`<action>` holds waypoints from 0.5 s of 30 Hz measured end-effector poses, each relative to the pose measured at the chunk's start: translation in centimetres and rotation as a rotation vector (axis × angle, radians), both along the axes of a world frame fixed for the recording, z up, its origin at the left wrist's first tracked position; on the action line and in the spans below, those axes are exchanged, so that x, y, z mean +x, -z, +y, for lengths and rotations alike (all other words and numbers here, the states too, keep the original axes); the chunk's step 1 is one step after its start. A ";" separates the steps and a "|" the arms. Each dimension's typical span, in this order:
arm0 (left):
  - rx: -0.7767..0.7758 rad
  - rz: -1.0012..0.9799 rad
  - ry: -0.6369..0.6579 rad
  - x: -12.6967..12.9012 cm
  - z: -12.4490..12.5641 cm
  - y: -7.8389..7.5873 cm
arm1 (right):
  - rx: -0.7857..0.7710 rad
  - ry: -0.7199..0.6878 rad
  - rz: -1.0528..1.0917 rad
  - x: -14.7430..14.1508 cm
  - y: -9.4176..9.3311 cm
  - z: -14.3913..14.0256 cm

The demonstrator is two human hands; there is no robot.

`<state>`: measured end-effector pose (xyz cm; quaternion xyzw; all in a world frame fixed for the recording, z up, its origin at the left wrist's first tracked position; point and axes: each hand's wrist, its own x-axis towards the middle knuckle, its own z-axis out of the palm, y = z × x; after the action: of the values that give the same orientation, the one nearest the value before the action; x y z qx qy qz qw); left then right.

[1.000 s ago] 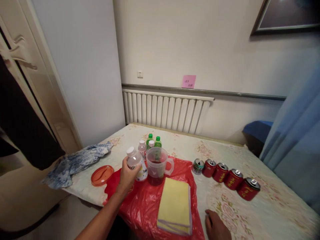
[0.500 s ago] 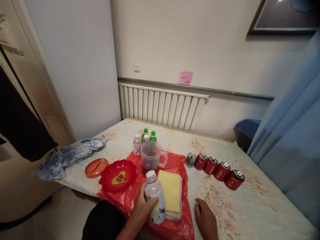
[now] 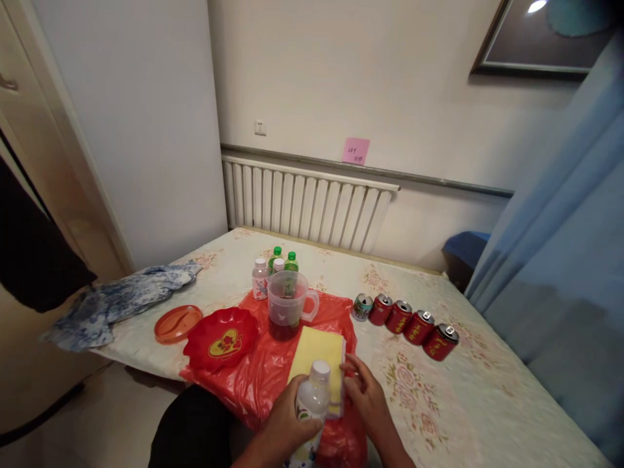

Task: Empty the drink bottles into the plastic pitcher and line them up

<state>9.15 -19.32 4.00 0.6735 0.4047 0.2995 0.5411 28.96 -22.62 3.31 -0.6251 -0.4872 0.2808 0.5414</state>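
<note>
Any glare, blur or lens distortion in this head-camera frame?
Head view: wide-angle bending tilts the wall edges and door frame; a lamp glares off the framed picture; the left hand and its small bottle look soft; the cans stay fairly sharp.

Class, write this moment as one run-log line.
left hand: grips small clear white-capped plastic bottle | right hand: fingers beside cap | behind: yellow cloth stack on red plastic bag

Little here can be read.
The pink sticky note (image 3: 355, 151) on the far wall carries handwritten marks too small to make out; the red cans' (image 3: 419, 327) gold characters are illegible.
</note>
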 end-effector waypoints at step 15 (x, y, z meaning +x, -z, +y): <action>0.008 0.183 0.008 0.3 -1.4 3.9 | -0.022 -0.183 -0.337 -4.5 -2.6 -1.0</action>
<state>9.48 -20.67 0.12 0.7019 0.4483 0.2362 0.5006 24.49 -23.60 5.87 -0.6222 -0.6226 0.2253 0.4177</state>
